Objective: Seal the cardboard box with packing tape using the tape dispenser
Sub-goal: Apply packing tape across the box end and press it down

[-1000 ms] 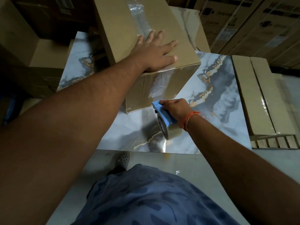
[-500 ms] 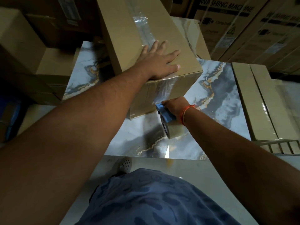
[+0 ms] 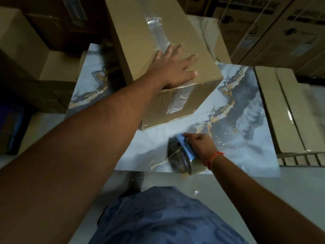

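A brown cardboard box (image 3: 140,36) rests on a marbled blue-grey table (image 3: 246,110). A strip of clear tape (image 3: 158,34) runs along its top seam and down the near end face (image 3: 177,101). My left hand (image 3: 174,69) lies flat, fingers spread, on the box's top near that edge. My right hand (image 3: 202,145) grips a blue tape dispenser (image 3: 182,154) with its clear roll. It hovers, motion-blurred, over the table's near edge, apart from the box.
Flattened taped cartons (image 3: 284,110) are stacked on the table's right side. Large printed cartons (image 3: 274,29) stand behind, and more brown boxes (image 3: 26,64) crowd the left. My patterned blue shirt (image 3: 163,219) and a shoe (image 3: 137,180) show below, above a pale floor.
My right hand pulled the dispenser away from the box's end face, down and toward me. The tape strip now ends on that face. My left hand stayed pressed on top.
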Demonstrator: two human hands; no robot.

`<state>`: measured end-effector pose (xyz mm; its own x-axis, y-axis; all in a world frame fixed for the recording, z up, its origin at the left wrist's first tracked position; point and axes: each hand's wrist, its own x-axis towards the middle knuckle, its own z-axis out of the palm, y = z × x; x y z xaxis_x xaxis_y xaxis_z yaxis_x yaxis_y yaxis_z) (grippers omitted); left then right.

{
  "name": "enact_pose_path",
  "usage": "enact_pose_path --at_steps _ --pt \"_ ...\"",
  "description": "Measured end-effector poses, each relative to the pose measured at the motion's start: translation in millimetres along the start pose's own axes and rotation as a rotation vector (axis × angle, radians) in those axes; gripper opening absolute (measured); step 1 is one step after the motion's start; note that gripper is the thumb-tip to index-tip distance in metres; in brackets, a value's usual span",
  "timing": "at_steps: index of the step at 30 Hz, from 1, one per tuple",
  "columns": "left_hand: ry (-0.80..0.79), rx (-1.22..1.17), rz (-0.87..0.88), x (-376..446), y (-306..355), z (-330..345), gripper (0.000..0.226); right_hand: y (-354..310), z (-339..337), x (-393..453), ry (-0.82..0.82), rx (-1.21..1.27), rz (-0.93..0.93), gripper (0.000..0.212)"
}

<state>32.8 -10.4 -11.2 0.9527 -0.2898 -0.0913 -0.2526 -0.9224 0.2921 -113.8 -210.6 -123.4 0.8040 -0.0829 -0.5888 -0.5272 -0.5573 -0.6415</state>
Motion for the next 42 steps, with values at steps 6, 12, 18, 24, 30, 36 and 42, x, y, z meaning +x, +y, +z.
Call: enact_pose_path --at_steps 6,12,18,24,30,36,42 --pt "0.019 0.011 0.001 -2.1 -1.0 1.3 0.069 8.2 -12.3 -13.0 0.096 -0.057 -0.256 0.031" --pt "0.087 0.045 0.016 -2.5 -2.4 3.7 0.068 34.8 -19.7 -15.5 0.228 -0.371 -0.362 0.057" --pt "0.064 0.037 0.001 -0.7 -0.6 3.1 0.067 52.5 -25.7 -0.3 0.354 -0.539 -0.236 0.062" --pt "0.071 0.058 0.001 0.5 1.2 3.2 0.065 67.0 -20.9 20.5 0.359 -0.620 -0.177 0.072" --pt "0.051 0.069 0.008 2.1 0.8 3.7 0.066 68.8 -8.8 14.8 0.487 -0.723 -0.036 0.066" --pt "0.042 0.097 0.007 0.6 2.2 2.7 0.068 49.4 18.2 -16.0 0.753 -0.388 -0.220 0.067" --pt "0.034 0.109 0.016 2.8 1.6 3.1 0.068 -30.7 67.7 -27.2 0.594 0.079 -0.493 0.074"
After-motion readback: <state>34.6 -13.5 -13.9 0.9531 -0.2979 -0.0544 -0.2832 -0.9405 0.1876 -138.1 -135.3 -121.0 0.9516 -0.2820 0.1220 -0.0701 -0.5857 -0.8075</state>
